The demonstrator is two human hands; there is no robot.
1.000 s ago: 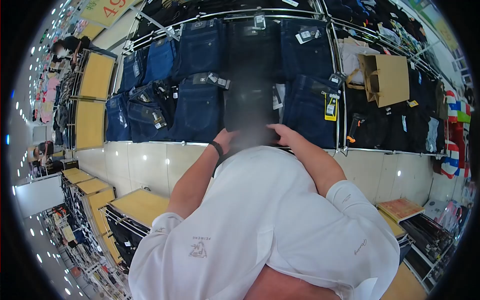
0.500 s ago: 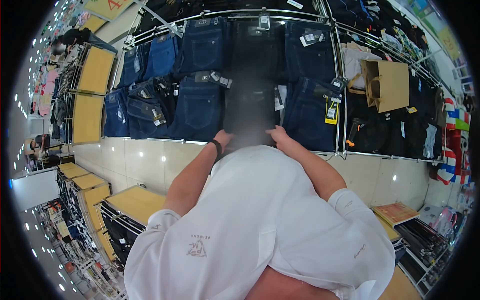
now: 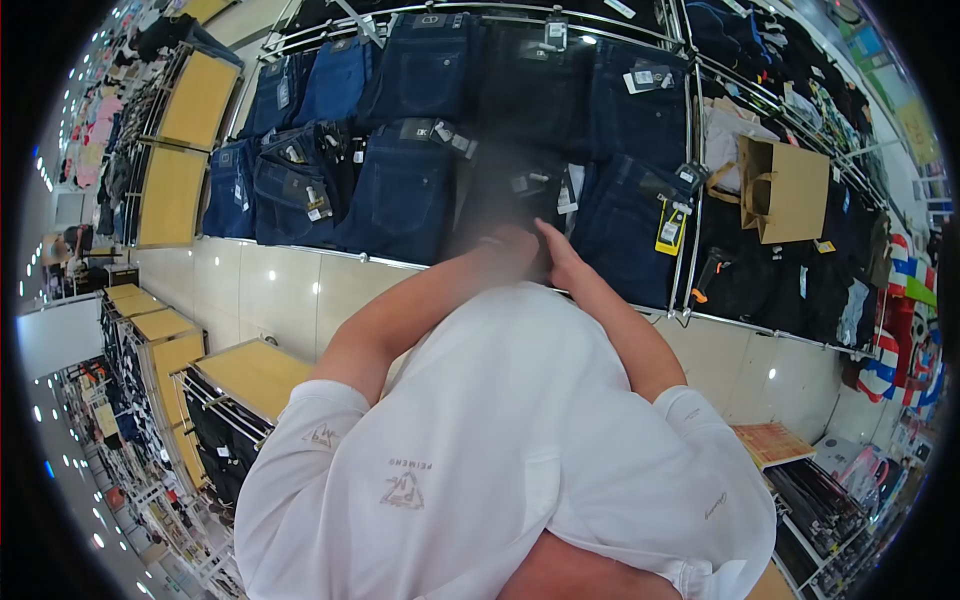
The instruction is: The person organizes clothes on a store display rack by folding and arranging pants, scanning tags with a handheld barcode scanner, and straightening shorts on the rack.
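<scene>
Left of the yellow tag [image 3: 669,232], the black jeans [image 3: 532,187] are laid out. The left forearm is angled inward, with the left hand [image 3: 515,248] held beside the right hand [image 3: 563,260] at their near edge; neither hand's grip can be told through blur. The left hand has been brought closer to the tag than before.

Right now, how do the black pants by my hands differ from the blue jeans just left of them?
A blur covers much of the black pants; the blue jeans show clearly. Your left hand and right hand are at the black pants; neither is on the blue jeans. Both lie in the front row.
</scene>
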